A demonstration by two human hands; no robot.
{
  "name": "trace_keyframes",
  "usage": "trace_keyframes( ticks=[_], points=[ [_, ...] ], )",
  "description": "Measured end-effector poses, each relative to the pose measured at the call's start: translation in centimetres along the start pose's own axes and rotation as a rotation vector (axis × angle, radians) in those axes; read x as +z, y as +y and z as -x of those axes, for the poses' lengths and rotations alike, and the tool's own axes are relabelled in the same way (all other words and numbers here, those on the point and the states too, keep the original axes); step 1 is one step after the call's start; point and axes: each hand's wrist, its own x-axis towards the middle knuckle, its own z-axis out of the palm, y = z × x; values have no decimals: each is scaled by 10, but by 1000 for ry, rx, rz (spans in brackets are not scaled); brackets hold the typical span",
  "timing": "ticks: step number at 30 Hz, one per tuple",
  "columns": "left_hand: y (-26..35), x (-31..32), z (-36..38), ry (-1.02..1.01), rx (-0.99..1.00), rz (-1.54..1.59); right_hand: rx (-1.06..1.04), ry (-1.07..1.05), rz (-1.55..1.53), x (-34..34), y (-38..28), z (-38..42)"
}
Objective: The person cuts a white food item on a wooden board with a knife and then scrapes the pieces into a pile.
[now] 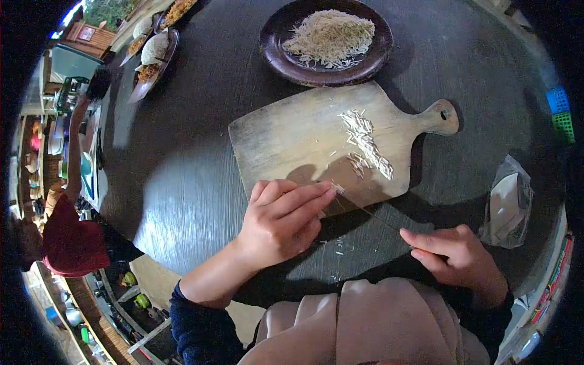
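A wooden cutting board (pixel 286 134) lies on the dark table, its handle pointing right. Thin pale strips (pixel 365 143) are spread over its right half. At the board's near edge, my left hand (pixel 283 219) has its fingers bent and pressed together over something mostly hidden, with a few short cut pieces by the fingertips. My right hand (pixel 447 249) is closed round the handle of a knife (pixel 380 220), whose thin blade reaches left to my left fingertips. Beyond the board, a dark round plate (pixel 277 58) holds a heap of pale strips (pixel 331 38).
A clear plastic bag (pixel 508 204) with pale contents lies at the right. Dishes of food (pixel 152 58) stand at the far left. Another person in a red top (pixel 73 237) is beside the table's left edge. Blue and green baskets (pixel 559 109) show at far right.
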Motion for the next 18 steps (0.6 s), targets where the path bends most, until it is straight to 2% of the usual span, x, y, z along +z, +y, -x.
trace_keyframes(
  ticks=[4,6,9,18],
  points=[
    [-1,-1,0,1,12,-8,-40,16,-23,1,3,0],
    [-4,1,1,16,41,-25,-73,-42,46,-3,4,0],
    [-6,4,3,56,97,-73,-131,17,-14,0,4,0],
    [0,1,0,-13,16,-37,-48,-13,-12,-3,2,-1]
  ],
)
